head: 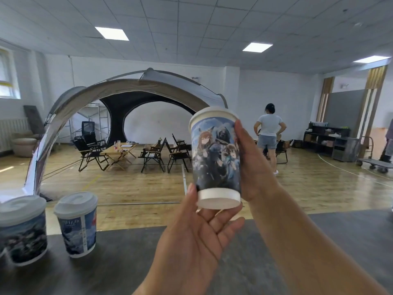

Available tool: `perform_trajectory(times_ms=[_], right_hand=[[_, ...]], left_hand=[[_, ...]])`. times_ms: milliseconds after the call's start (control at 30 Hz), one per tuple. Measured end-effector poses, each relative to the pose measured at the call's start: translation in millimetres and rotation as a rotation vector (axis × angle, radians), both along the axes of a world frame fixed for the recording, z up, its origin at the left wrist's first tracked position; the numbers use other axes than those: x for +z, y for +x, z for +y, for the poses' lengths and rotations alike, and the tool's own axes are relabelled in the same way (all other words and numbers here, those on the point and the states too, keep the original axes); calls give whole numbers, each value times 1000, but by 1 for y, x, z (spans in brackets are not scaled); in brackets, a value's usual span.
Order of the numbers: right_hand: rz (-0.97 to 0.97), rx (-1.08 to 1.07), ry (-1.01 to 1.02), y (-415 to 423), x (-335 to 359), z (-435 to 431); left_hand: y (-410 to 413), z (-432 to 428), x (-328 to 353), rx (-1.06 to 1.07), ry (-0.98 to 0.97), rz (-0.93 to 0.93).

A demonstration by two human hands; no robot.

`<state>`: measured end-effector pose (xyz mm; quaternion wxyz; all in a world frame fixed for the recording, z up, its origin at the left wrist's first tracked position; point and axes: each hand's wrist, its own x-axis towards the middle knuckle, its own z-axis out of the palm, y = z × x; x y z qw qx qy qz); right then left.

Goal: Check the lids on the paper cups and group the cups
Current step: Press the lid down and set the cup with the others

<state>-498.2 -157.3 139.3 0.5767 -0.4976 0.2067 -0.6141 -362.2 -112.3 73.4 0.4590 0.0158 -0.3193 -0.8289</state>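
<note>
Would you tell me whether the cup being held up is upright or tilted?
Tilted: the held cup shows its white underside, top leaning away.

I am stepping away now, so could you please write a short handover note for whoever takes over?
Right hand: grips the raised cup by its side.
Left hand: open, fingers under the cup's base, thumb against its side.
Two lidded cups stand side by side on the table, far left.
Done: those two look grouped.
Left: check the raised cup's lid, set it with them.
</note>
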Motion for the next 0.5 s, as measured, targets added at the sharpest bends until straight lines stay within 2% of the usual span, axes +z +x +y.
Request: perform_trajectory(times_ms=[133,233,367,500], right_hand=[[7,57,68,-1,-7,-4],[62,-41,-5,-2,-5,-7],[192,-361,-103,1,-2,-5],[205,-451,-112,12,5,5]], left_hand=[[-2,-5,-6,34,-83,7],[0,-10,-9,190,-72,-16],[3,-13,-12,557,-241,-325],[2,-9,-12,648,-390,-509]])
